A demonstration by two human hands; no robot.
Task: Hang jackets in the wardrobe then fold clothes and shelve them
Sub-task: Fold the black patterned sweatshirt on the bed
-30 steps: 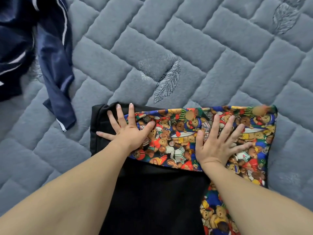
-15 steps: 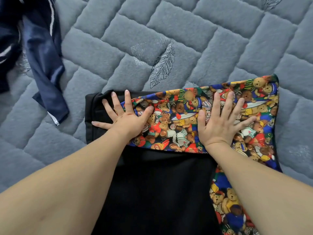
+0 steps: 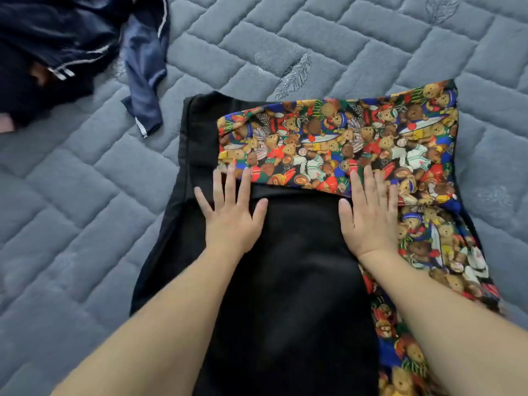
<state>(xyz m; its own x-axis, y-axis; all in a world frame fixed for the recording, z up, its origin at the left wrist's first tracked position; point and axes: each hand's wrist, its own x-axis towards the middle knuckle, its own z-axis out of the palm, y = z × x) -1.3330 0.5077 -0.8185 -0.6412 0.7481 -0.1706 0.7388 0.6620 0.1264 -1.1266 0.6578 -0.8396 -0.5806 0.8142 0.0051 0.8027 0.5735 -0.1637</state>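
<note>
- A black garment (image 3: 285, 281) with a teddy-bear print side (image 3: 343, 138) is laid out on a grey quilted bed cover (image 3: 85, 224); its far end is folded back toward the wearer, so that a band of bear print is shown across the top, with black cloth exposed below it and at the left.
- More bear print is seen running down the right edge of the garment, beside the right forearm.
- The left hand (image 3: 233, 224) is laid flat, palm down, on the black cloth; its fingers are spread, and the fingertips (image 3: 231, 170) are set at the lower edge of the folded print band; nothing is pinched.
- The right hand (image 3: 368, 221) is likewise pressed flat with the fingers spread only a little; the thumb is rested on the black cloth, and the fingertips are overlapped onto the print band at its lower edge.
- The two hands are kept apart, with a stretch of black cloth between them; both bare forearms are extended from the bottom of the view.
- A dark navy garment with white stripes (image 3: 71, 52) is heaped at the upper left on the bed cover, clear of the black garment; one blue sleeve or strip of it (image 3: 144, 78) is trailed toward the black cloth without being seen to touch it.
- A leaf motif (image 3: 294, 77) is stitched into the cover just beyond the fold.
</note>
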